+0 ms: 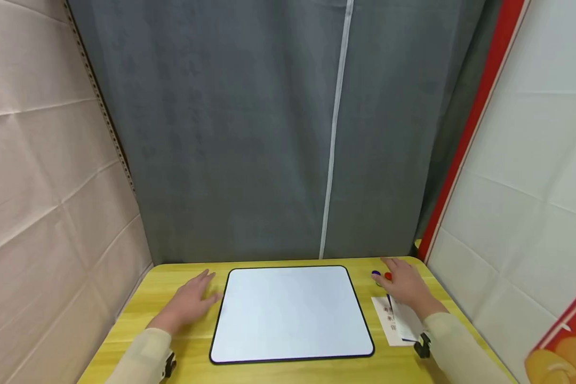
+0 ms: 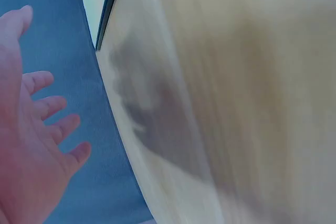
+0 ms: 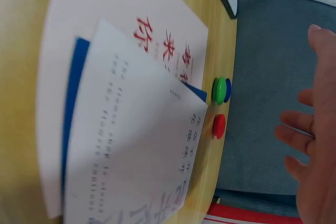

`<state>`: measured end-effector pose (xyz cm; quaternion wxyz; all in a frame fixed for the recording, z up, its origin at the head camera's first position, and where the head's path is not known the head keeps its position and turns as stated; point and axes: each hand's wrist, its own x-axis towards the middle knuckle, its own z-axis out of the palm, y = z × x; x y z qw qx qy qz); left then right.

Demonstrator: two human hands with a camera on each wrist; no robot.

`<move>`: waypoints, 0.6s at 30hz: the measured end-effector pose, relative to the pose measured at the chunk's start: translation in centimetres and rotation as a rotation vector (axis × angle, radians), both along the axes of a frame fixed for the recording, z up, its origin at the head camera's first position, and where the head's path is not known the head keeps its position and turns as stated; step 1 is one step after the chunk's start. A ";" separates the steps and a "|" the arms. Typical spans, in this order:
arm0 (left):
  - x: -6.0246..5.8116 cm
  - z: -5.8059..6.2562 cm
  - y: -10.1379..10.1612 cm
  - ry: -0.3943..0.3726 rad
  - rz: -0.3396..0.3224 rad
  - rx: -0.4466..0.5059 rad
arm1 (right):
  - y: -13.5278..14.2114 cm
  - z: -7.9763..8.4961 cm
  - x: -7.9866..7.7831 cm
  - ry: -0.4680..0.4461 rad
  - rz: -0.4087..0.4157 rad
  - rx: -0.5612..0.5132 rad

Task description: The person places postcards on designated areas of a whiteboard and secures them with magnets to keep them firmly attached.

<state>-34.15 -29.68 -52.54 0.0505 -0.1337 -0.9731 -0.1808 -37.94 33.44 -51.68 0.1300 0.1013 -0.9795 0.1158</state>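
Observation:
A white board with a black rim (image 1: 290, 314) lies flat in the middle of the yellow wooden table. Just off its left edge my left hand (image 1: 192, 300) hovers with fingers spread, holding nothing; its shadow falls on the wood in the left wrist view. My right hand (image 1: 405, 282) is over the table's right side, fingers extended, nothing in its grasp. Beside its thumb are small round buttons that look like magnets: a blue one (image 1: 376, 273), a red one (image 1: 388, 276) and a green one (image 3: 221, 91). Overlapping printed cards (image 3: 136, 124) lie nearer me, beneath the right wrist.
Behind the table's far edge hangs a grey curtain (image 1: 245, 133) with a white strip. White cloth walls stand at the left (image 1: 53, 186) and right (image 1: 523, 213), the right one with a red border. Bare wood (image 1: 192, 352) shows left of the board.

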 end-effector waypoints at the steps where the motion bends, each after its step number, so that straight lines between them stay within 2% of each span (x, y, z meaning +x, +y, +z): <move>1: 0.2 -0.1 0.1 -0.010 -0.012 0.014 | 0.0 -0.1 0.2 -0.006 -0.003 -0.017; 3: 0.7 -0.2 0.3 -0.010 -0.030 0.033 | -0.1 -0.3 0.8 -0.020 0.001 -0.060; 11: 3.0 -0.3 1.1 0.080 -0.071 0.066 | -0.7 -0.3 3.6 -0.049 0.049 -0.148; 18: 5.2 -0.7 1.5 0.049 -0.089 0.089 | -1.4 -0.1 6.0 -0.108 0.068 -0.189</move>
